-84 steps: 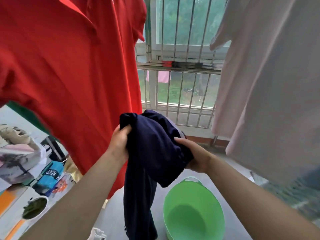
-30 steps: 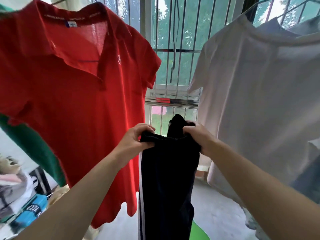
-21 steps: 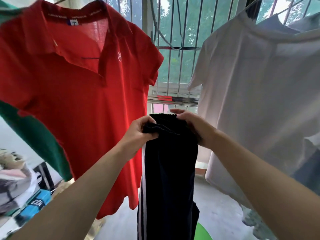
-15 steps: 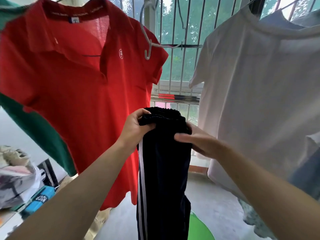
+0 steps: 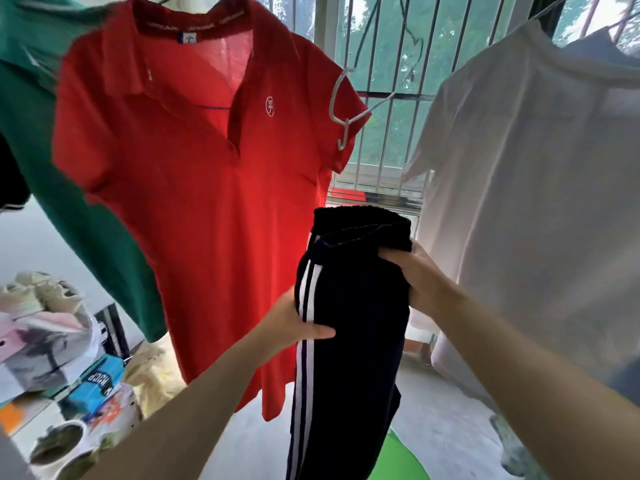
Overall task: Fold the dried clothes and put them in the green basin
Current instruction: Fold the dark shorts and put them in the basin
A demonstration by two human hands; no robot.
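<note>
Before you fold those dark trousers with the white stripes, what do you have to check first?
1. Right hand grips the waistband of the dark navy white-striped trousers: ok.
2. Left hand holds the striped side lower down: ok.
3. Trousers free of the empty white wire hanger: ok.
4. Legs lined up flat: cannot tell, the lower ends run out of view.
5. Green plastic basin sits below the trousers: ok.
6. Room in the basin: cannot tell, only its edge shows.
</note>
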